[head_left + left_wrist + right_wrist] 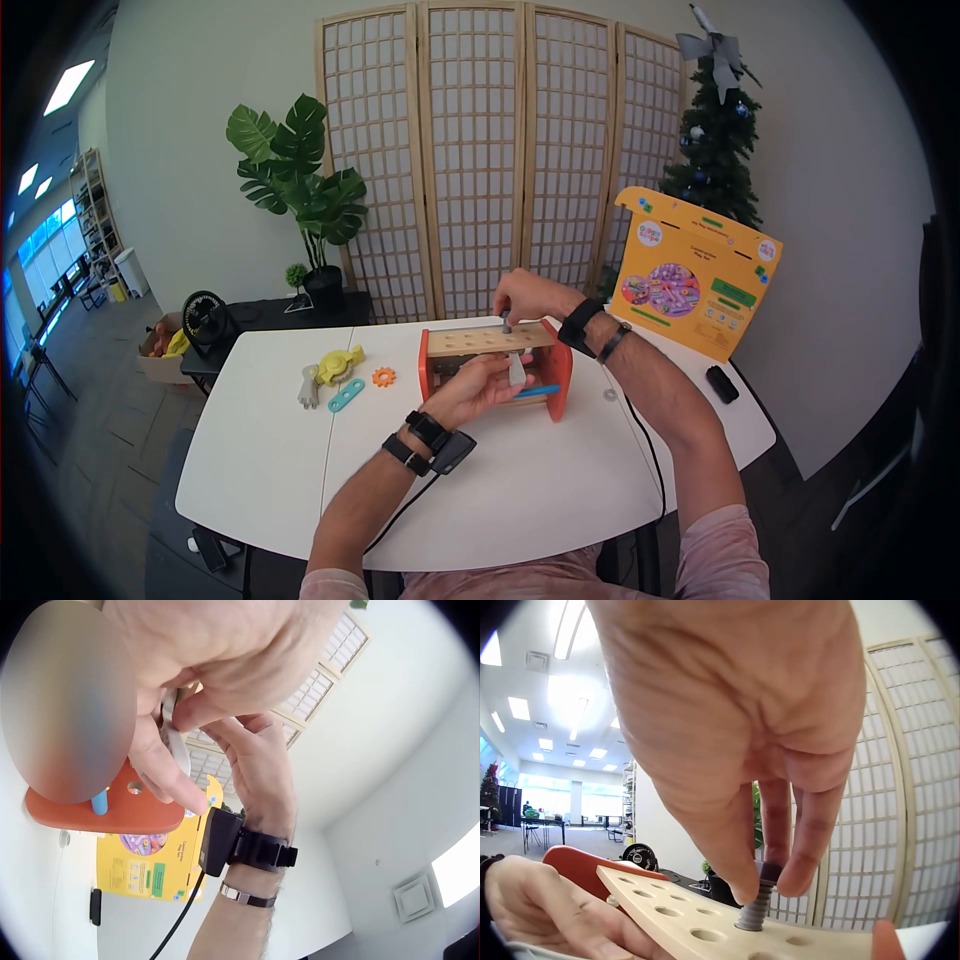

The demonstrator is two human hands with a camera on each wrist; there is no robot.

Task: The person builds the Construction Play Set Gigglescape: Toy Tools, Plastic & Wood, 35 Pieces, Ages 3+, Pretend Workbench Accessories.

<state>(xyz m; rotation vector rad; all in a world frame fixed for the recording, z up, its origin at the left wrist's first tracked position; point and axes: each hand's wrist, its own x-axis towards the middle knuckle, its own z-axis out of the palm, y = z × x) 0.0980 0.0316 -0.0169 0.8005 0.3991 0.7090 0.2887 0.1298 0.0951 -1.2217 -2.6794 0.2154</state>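
On the left half of the desk [250, 450], toward its far edge, I see a yellow toy [335, 366]; midway along, the left hand [478, 388] pinches a pale grey piece [516, 371] below the toy workbench [561, 385]'s wooden top [460, 343], while the right hand [537, 296] grips a grey screw [754, 910] upright in its hole. A yellow box [690, 285] stands by the far right corner.

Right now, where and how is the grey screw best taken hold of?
Take the grey screw by its dark head, probably best from above, thumb and fingertips on opposite sides, as the right hand pinches it. The head stands uppermost, while the threaded shank runs down into the wooden board, which would hinder a grip from below.
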